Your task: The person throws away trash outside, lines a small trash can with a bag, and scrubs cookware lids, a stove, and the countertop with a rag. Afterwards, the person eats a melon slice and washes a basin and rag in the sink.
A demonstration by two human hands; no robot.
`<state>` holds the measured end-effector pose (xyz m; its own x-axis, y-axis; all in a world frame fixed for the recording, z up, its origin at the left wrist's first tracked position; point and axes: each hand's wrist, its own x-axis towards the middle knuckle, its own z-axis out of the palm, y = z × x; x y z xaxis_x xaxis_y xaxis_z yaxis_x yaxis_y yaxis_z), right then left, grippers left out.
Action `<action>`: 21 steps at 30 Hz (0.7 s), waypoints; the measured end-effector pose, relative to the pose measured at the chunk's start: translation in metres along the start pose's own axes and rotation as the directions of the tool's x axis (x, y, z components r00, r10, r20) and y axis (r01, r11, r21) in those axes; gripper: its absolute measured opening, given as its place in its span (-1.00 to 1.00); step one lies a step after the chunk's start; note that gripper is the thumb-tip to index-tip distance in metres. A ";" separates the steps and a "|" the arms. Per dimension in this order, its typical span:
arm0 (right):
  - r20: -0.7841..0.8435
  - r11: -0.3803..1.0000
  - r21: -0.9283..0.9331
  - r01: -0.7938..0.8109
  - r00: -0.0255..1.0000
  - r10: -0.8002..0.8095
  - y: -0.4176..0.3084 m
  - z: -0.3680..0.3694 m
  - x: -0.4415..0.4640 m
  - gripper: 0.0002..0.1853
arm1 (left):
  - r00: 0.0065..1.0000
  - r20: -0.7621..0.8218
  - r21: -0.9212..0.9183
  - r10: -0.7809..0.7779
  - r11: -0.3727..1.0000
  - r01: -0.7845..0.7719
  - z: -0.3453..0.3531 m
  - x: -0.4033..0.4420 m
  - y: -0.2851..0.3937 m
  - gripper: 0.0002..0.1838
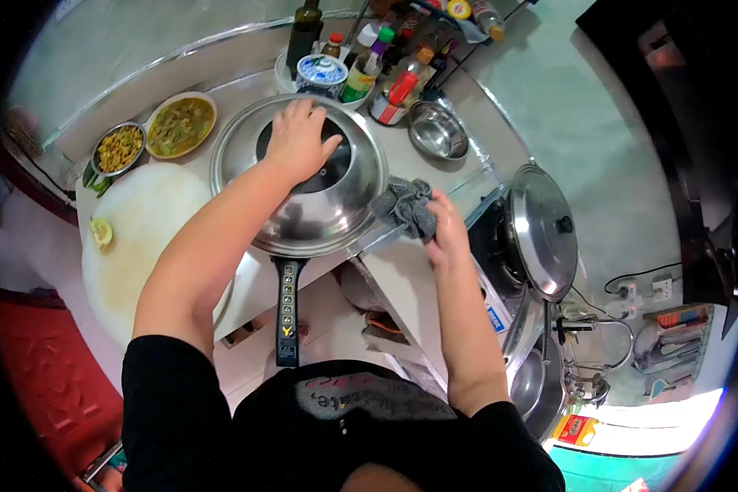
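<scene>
A wide, shiny steel lid point(336, 215) with a black middle sits on a pan on the counter; the pan's long black handle point(287, 316) points toward me. My left hand point(299, 146) lies over the lid's black middle, with fingers stretched toward the far rim and thumb apart. Whether a knob is under the palm is hidden. Just right of the lid, my right hand point(447, 231) is closed on a crumpled grey cloth point(406, 205), which is at the lid's right rim.
A round white cutting board point(139, 246) with a cut lemon piece point(101, 233) lies left. Two filled bowls, one greenish point(180, 125), one yellow point(119, 148), stand behind it. Bottles point(361, 72) and a steel bowl point(438, 131) stand at the back. Right are a lidded wok point(541, 234) and sink point(549, 394).
</scene>
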<state>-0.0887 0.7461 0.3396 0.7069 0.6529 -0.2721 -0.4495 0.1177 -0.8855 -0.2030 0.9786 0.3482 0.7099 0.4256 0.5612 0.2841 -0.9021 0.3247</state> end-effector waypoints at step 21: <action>0.636 0.139 -0.648 0.749 0.633 -0.442 0.045 0.086 -0.038 -0.53 | 0.792 0.547 -0.801 -0.269 0.105 0.589 -0.056 -0.136 0.037 -0.70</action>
<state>-0.1825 0.7908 0.3422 0.2987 0.8369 0.4587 0.8207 0.0200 -0.5710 -0.3251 0.8912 0.3260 0.8387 0.5413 -0.0595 -0.0684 0.2131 0.9746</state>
